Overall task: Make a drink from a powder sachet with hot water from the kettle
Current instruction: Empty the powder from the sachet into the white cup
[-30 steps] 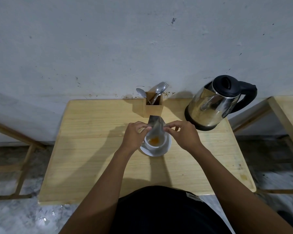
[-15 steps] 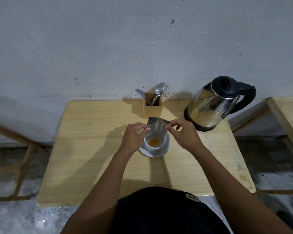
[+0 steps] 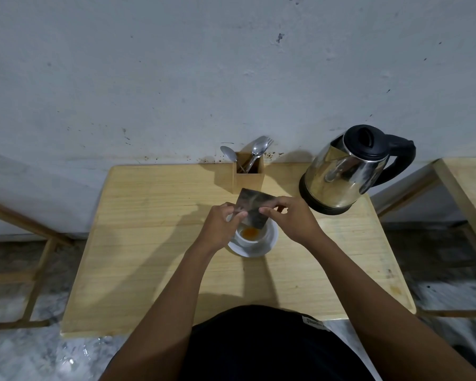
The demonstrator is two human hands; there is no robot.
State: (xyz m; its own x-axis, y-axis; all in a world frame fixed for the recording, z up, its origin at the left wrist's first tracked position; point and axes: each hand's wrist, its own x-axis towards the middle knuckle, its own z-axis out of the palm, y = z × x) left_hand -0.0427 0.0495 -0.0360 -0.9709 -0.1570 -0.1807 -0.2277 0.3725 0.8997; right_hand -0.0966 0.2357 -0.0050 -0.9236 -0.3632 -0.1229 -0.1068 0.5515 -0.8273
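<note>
While orange powder sits in the white ceramic cup (image 3: 252,237) just below the fingers, both hands (image 3: 222,226) (image 3: 291,220) pinch the silvery foil sachet (image 3: 254,209) over it so spills land inside; the steel kettle (image 3: 344,171) waits beyond the right hand.

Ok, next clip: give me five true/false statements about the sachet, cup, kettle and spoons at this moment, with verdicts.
1. Both hands hold the sachet over the cup. True: the left hand and the right hand each pinch a side.
2. The cup is empty. False: orange powder lies in it.
3. The cup stands on a saucer. True.
4. The kettle is being tilted over the cup. False: it stands upright on the table, untouched, at the back right.
5. A spoon lies in the cup. False: the spoons stand in the wooden holder by the wall.
</note>
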